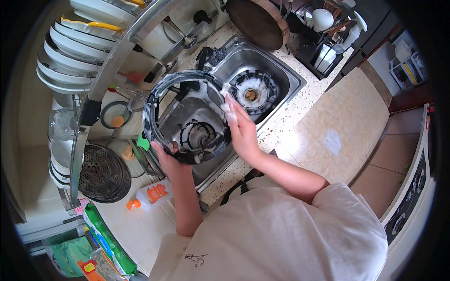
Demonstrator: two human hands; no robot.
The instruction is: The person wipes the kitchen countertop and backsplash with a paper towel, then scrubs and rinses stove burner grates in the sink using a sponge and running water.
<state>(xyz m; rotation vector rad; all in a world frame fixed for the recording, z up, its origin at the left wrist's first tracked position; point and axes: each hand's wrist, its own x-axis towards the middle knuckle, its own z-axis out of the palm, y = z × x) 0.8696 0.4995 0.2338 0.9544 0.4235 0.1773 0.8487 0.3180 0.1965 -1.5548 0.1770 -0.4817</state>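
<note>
A round black ring point(152, 121), probably part of a gas hob, is tilted above the left basin and streaked with suds. My left hand point(170, 158) grips its near left edge, thumb over the rim. On the right side of the ring, my right hand point(242, 123) closes its fingers against the rim. White lather point(230, 112) covers those fingers; whether a cloth or sponge is in it, I cannot tell. Through the ring, a black pan support point(181, 135) shows in the left steel basin point(205, 172). Another soapy black ring-shaped part point(269, 89) lies around the drain of the right basin point(288, 75).
A wok point(255, 24) and a black utensil rack point(309, 59) stand behind the sink. Steel wool point(217, 56) sits at the rim. To the left are a pump bottle point(154, 195), perforated steamer trays point(102, 172), a wipes pack point(109, 242) and a dish rack point(100, 75) with plates.
</note>
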